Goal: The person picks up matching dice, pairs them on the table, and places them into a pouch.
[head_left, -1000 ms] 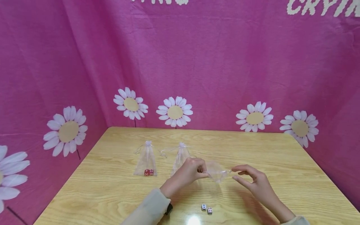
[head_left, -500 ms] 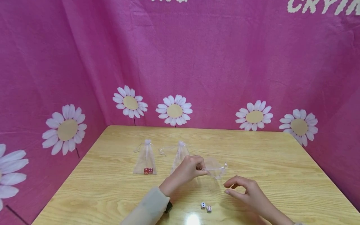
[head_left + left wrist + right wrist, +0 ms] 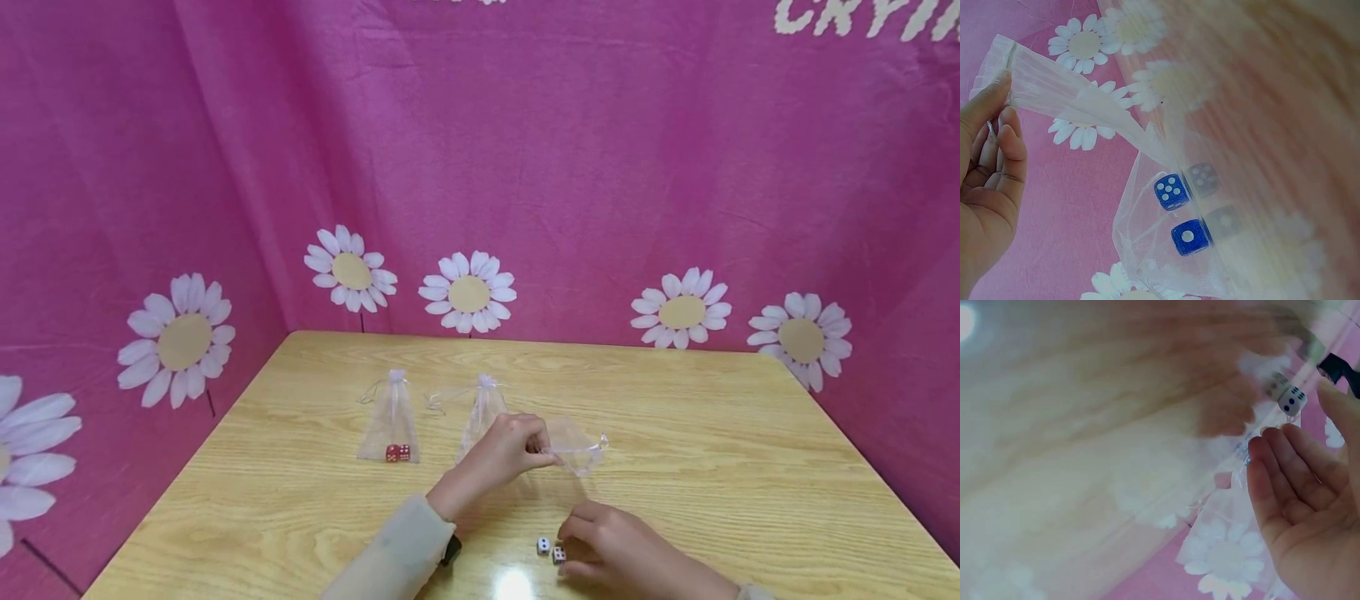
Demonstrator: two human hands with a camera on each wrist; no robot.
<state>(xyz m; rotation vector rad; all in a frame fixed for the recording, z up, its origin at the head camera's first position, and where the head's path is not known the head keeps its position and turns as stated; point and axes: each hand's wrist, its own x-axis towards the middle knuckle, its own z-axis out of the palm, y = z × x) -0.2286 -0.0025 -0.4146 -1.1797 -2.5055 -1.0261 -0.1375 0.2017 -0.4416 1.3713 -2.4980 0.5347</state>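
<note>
My left hand pinches the edge of a sheer white drawstring bag, whose ribboned part hangs out to the right. Low at the table's front, my right hand has thumb and fingertips either side of a white die, the thumb and fingers apart. A second white die sits just left of it. In the right wrist view the fingers are loosely bent, with a white die past their tips. Behind my left hand lies another sheer bag; the left wrist view shows two blue dice in it.
A third sheer bag with two red dice lies to the left on the wooden table. A pink cloth with daisies rises behind the table. A black band sits at my left wrist.
My right hand has let go of the ribboned end of the bag and come down and left to the white dice. My left hand keeps its pinch on the bag.
</note>
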